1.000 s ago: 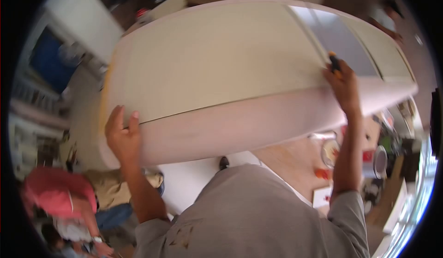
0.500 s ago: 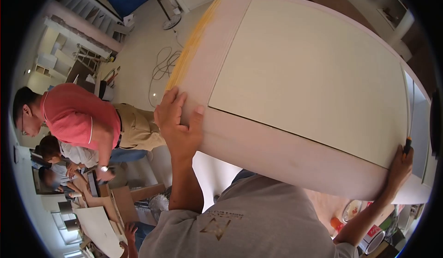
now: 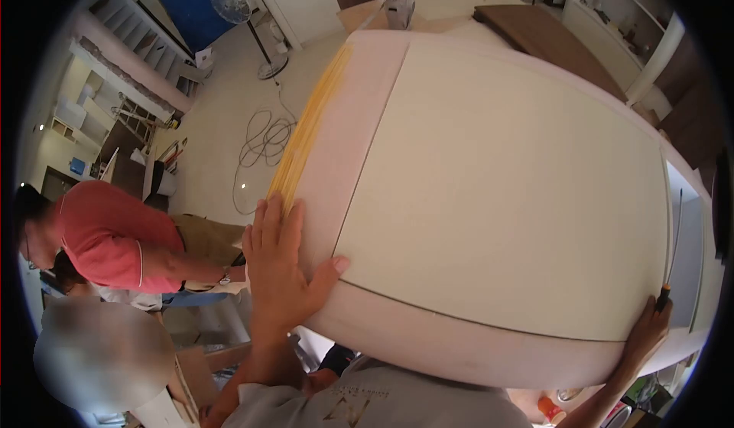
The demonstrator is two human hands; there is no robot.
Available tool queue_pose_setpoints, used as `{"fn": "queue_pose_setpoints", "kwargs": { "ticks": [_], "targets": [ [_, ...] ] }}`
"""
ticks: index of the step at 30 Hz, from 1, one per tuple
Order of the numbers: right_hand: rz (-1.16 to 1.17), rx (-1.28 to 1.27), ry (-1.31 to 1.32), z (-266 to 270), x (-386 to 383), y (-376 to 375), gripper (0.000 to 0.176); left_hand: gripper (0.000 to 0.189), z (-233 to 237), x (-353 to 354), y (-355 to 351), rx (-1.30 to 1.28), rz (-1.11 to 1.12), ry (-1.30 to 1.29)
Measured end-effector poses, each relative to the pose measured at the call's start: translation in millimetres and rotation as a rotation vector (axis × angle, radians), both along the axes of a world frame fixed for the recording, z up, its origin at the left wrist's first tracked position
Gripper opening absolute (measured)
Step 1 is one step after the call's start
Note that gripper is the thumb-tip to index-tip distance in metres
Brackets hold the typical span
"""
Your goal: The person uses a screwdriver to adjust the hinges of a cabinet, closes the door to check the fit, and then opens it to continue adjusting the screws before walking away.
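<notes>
readable text: none was legible | grey shirt [image 3: 428, 406], just below the left hand [image 3: 279, 275] pressed flat on the panel [image 3: 497, 198]: triangle emblem with a row of lettering, too small to read | canister [image 3: 395, 3], well apart from the right hand [image 3: 648, 336] clasping the panel's near corner: label was blurred

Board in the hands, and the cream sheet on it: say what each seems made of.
Board: probably plywood or another wood-based panel, with a pale matt pinkish face; its left edge shows thin yellowish streaks. Cream sheet: likely laminate, smooth and even, with a thin edge line round it.
</notes>
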State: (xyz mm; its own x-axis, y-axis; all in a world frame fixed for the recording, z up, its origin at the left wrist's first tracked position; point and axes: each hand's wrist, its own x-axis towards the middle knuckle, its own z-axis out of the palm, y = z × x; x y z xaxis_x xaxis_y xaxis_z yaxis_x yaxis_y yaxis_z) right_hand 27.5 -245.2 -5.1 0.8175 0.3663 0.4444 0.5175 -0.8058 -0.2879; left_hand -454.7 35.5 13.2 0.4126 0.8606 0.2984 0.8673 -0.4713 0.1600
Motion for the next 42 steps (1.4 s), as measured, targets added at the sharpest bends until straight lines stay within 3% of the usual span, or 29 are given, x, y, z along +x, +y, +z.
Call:
{"fn": "queue_pose_setpoints", "kwargs": {
  "ticks": [3,9,13,17,18,21,27,36,42],
  "targets": [
    [0.034,0.058,0.002,-4,-2,4,0.026,0.086,12,-1,39,-0.078,-0.25,0.012],
    [0.044,0.049,-0.025,-2,-8,5,0.02,0.072,26,48,125,-0.157,-0.413,0.228],
    [0.055,0.085,-0.072,1,-18,13,0.017,0.062,64,115,208,-0.033,-0.509,-0.124],
    [0.07,0.099,-0.043,3,-19,13,0.018,0.059,107,192,262,0.067,-0.415,-0.374],
    [0.073,0.106,-0.042,5,-22,14,0.018,0.059,104,207,267,0.077,-0.374,-0.407],
    [0.058,0.132,0.0,10,-26,16,0.018,0.062,-3,250,311,0.249,-0.323,-0.104],
    [0.044,0.134,0.001,16,-34,21,0.015,0.069,-17,247,289,0.048,-0.314,0.044],
    [-0.006,0.013,-0.041,24,-40,29,0.017,0.083,-9,245,279,-0.008,-0.339,0.15],
    [0.011,0.029,-0.073,19,-36,25,0.018,0.08,-2,239,260,-0.125,-0.316,0.218]
  ]
}}
